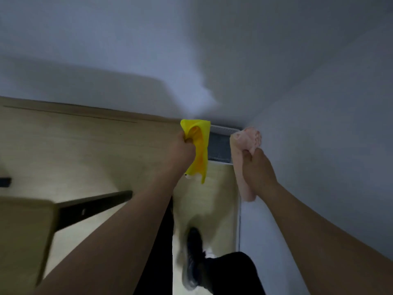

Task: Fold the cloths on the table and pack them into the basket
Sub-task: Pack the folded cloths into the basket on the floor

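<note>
The person is on the move, the whole view blurred, and both hands are raised out in front, each carrying a cloth. The left hand [183,150] has its fingers clenched round a bright yellow soft cloth [198,149], which hangs bunched and unfolded below the fist. The right hand [256,167] grasps a pale pink fluffy cloth [244,158], also loose and drooping down past the wrist. A dark shoe [192,252] steps over the pale wooden floor [85,150], close beside a white wall [319,145]. No basket and no worktop can be made out here. This looks like the carrying step: cloths gathered, none folded yet. Next, a flat surface is needed, one cloth set down, the other spread and folded.
</note>
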The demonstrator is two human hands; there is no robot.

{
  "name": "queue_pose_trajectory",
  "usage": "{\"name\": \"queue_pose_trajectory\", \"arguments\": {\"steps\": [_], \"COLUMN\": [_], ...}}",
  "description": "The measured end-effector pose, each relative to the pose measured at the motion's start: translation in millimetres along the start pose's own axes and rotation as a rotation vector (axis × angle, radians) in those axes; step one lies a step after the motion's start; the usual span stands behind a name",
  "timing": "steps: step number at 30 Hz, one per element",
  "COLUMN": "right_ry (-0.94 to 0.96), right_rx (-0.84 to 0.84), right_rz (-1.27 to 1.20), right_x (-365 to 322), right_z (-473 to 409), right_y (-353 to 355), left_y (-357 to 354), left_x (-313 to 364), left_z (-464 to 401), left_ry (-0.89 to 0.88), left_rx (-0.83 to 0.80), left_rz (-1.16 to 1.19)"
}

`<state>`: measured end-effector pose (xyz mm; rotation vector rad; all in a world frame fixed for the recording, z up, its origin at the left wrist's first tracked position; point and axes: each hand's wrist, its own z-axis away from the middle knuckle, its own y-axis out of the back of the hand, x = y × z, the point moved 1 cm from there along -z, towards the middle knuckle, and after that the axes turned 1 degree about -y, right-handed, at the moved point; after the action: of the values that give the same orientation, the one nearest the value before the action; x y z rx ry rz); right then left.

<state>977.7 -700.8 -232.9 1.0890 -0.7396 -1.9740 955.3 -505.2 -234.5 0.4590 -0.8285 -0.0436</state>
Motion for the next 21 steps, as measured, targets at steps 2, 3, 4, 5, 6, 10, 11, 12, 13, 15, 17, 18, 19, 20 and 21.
{"name": "queue_pose_trajectory", "arguments": {"steps": [2,3,4,5,6,10,11,12,13,15,17,18,19,20,21], "right_ry": [-0.006,-0.008,-0.005,-0.004,-0.001,-0.023,-0.033,-0.044,-0.051,-0.039,-0.047,-0.08,-0.12,-0.153,-0.172], "right_rx": [-0.034,-0.051,-0.061,-0.075,-0.09,-0.133,-0.141,-0.147,-0.149,-0.148,-0.155,-0.172,-0.195,-0.221,-0.246], "right_rz": [-0.011,-0.033,-0.051,-0.068,-0.078,-0.119,-0.138,-0.146,-0.151,-0.189,-0.252,-0.306,-0.372,-0.429,-0.468], "right_x": [15.9,24.6,35.1,48.4,59.7,108.3,118.4,128.7,138.1,153.8,164.9,170.6,174.3,176.7,176.6], "right_z": [-39.3,-60.6,-81.8,-106.8,-128.2,-207.3,-226.7,-246.3,-267.5,-308.4,-342.0,-355.3,-364.6,-371.4,-375.8], "right_y": [-26.4,-42.5,-59.6,-81.2,-100.2,-173.2,-189.7,-205.8,-221.5,-251.1,-272.5,-282.1,-289.5,-294.7,-297.1], "left_y": [-25.9,-40.6,-55.6,-74.2,-88.8,-153.7,-169.6,-184.9,-199.6,-226.8,-245.1,-252.7,-258.3,-261.3,-263.7], "left_x": [-11.9,-20.1,-29.9,-44.3,-56.4,-111.0,-124.1,-137.4,-150.0,-172.0,-184.9,-190.9,-196.3,-199.6,-202.3], "left_z": [-44.5,-68.8,-92.8,-120.6,-144.6,-226.0,-244.4,-262.9,-281.9,-315.6,-341.1,-351.1,-359.6,-366.0,-372.5], "left_ry": [0.009,0.008,-0.002,-0.003,-0.016,-0.049,-0.066,-0.093,-0.113,-0.173,-0.225,-0.251,-0.264,-0.268,-0.27], "left_rx": [-0.027,-0.033,-0.029,-0.018,-0.01,-0.042,-0.05,-0.043,-0.042,-0.053,-0.039,-0.027,-0.018,-0.013,-0.008], "left_rz": [-0.031,-0.056,-0.093,-0.128,-0.159,-0.295,-0.344,-0.38,-0.396,-0.445,-0.502,-0.526,-0.546,-0.566,-0.593]}}
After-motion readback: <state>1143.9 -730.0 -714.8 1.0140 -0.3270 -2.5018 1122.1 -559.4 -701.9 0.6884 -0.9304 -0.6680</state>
